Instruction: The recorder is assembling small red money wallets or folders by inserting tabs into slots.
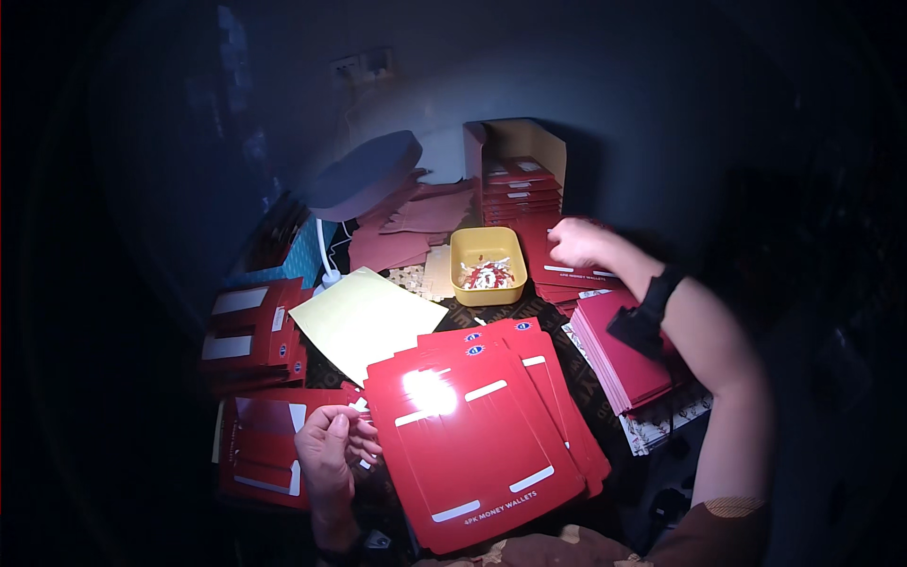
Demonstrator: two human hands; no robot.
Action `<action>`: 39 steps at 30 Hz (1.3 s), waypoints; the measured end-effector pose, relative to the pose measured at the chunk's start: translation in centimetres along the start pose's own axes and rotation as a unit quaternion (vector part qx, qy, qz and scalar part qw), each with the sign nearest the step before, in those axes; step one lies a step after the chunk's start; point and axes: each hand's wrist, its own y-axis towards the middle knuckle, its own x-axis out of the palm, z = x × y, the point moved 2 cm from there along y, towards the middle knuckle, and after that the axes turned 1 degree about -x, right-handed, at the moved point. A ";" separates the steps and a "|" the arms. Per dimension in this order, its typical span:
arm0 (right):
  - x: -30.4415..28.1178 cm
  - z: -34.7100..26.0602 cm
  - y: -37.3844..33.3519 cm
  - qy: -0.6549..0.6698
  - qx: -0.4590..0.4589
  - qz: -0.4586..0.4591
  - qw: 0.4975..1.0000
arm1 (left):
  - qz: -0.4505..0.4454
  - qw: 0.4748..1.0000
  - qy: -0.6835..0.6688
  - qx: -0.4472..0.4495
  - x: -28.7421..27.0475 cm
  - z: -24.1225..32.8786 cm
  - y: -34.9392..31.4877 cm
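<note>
In front of me lies a fanned stack of large red printed cards [463,425] with white slots and small blue oval marks. Beside its left edge is my left hand [333,449], its fingers loosely curled and apart, with small white pieces at the fingertips. My right hand [578,243] reaches to the back right with closed fingers on the upper part of a red card [567,269], which lies on a pile there. Its fingertips are partly hidden. A dark strap circles my right wrist.
A yellow tub [487,293] holds white and red scraps. Behind it stands an open cardboard box [543,142] of red cards. A pale yellow sheet [368,321], pink sheets [387,250], a round-headed lamp [368,175], more red cards [250,331] and magenta cards [628,354] lie around.
</note>
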 end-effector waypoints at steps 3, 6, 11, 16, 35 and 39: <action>-3.2 0.8 -3.3 0.054 0.013 0.012 0.998 | -0.012 1.000 0.012 0.000 0.0 0.8 0.0; -4.3 2.6 -6.0 0.087 0.040 0.011 0.995 | -0.005 0.999 0.049 0.021 1.5 1.4 0.1; -3.9 5.8 -8.4 0.171 0.072 0.026 0.982 | -0.045 0.997 0.057 0.027 5.7 3.3 -0.5; -4.2 6.9 -11.0 0.203 0.093 0.032 0.974 | -0.089 0.995 0.018 0.034 11.3 5.5 -1.3; -4.5 12.3 -15.9 0.215 0.198 0.054 0.955 | -0.202 0.847 0.301 0.390 29.7 2.5 7.6; -5.8 11.0 -13.9 0.221 0.213 0.005 0.952 | -0.132 0.867 0.415 0.241 31.3 -1.3 13.2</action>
